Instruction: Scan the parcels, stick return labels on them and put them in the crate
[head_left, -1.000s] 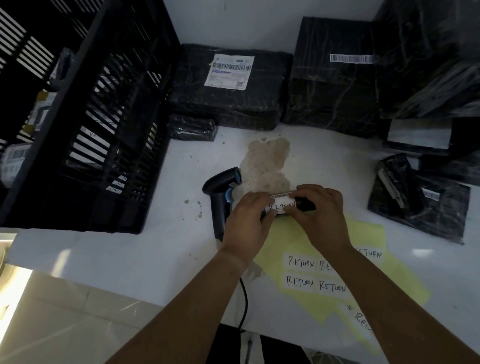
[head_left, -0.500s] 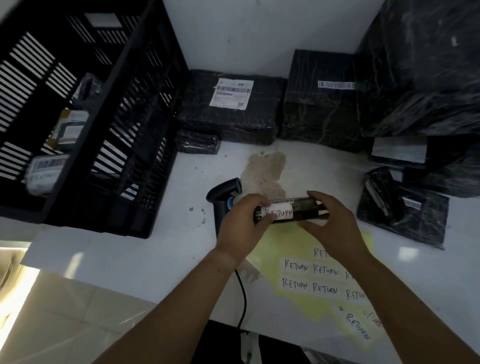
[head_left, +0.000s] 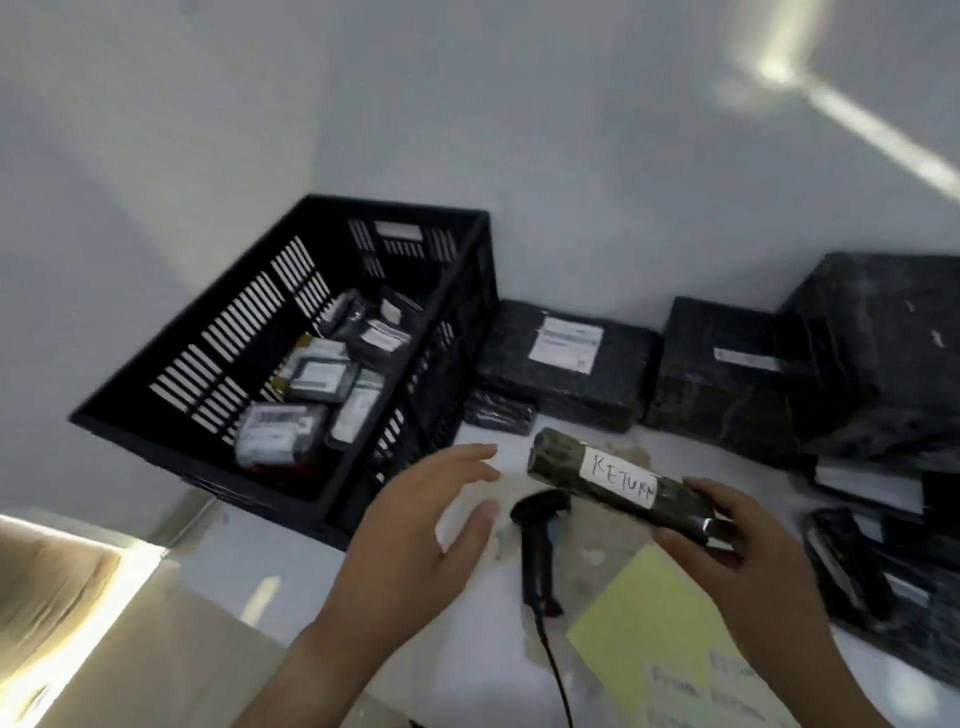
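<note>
Parcel (head_left: 618, 486), labelled RETURN and gripped at its near end by my right hand (head_left: 737, 561) fingers, sits raised just right of the crate (head_left: 291, 364), label up, while my left hand (head_left: 415, 525) hovers open-fingered beside the crate for the drop.

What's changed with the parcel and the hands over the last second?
The left hand has let go and now hovers open. The right hand alone holds the labelled parcel, lifted off the table with its free end towards the crate. The view has also swung up and left. The scanner and the stacked parcels stayed put.
</note>
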